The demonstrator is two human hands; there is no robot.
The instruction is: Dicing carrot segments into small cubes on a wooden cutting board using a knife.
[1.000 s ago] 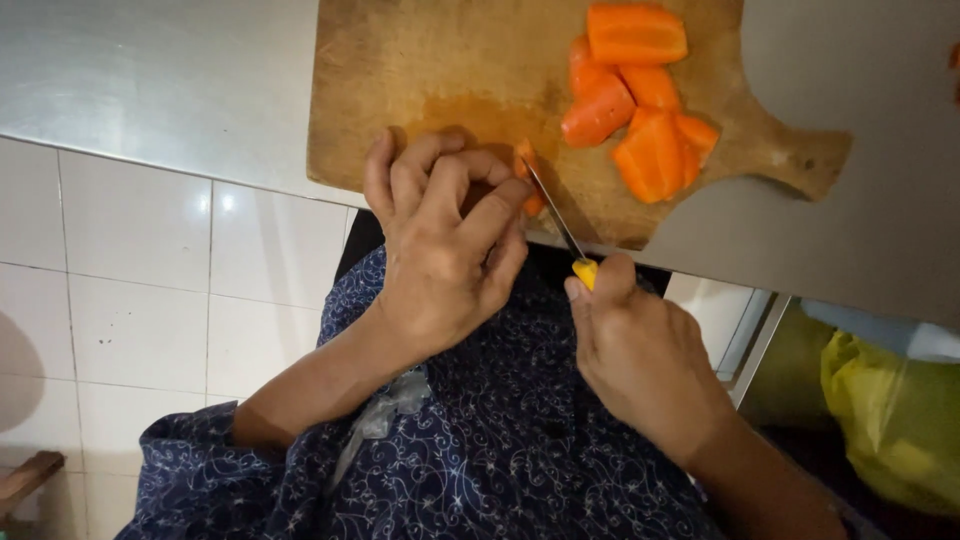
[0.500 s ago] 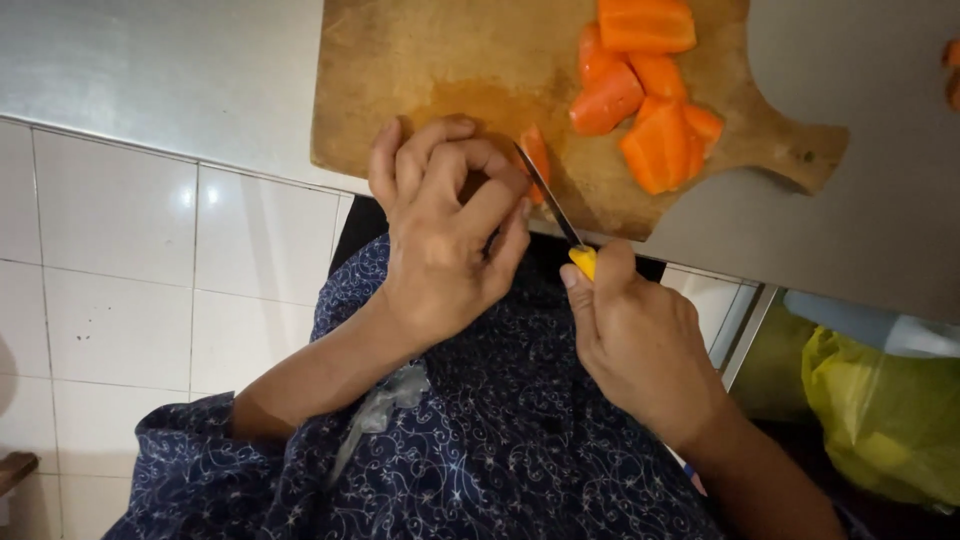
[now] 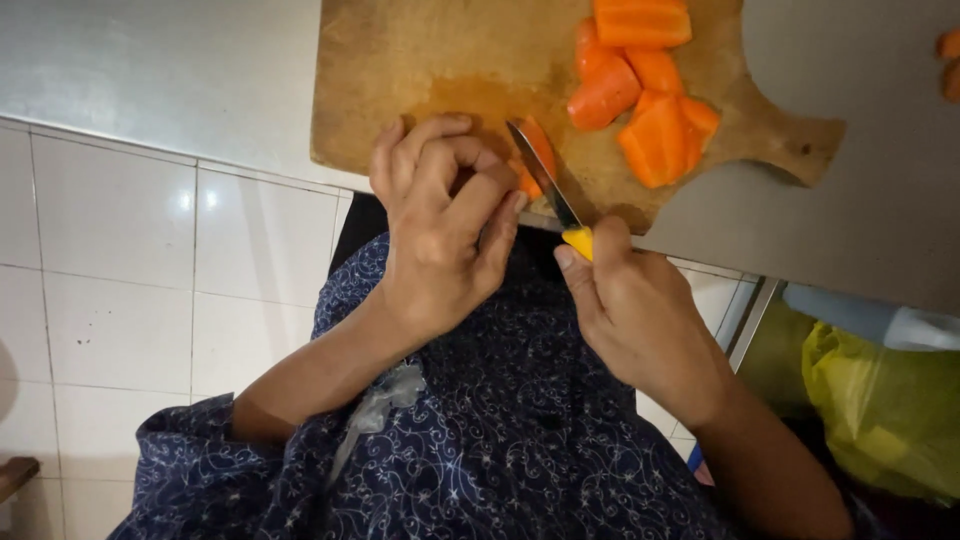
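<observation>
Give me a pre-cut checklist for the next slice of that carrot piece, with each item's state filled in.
1. Left hand pins the carrot piece: ok.
2. Left fingertips curled away from the blade: cannot tell, they sit very close.
3. Right hand grips the knife by its yellow handle: ok.
4. Blade rests on the carrot piece: ok.
5. Cut chunks lie apart from the blade: ok.
6. Cutting board fully on the counter: ok.

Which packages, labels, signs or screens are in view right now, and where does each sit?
No labels, signs or screens show.
Yellow-green plastic bag: lower right, below the counter edge, crumpled and translucent; contents cannot be told.
Pale blue-white plastic thing: just above that bag under the counter, smooth and rounded; whether it is a package cannot be told.
</observation>
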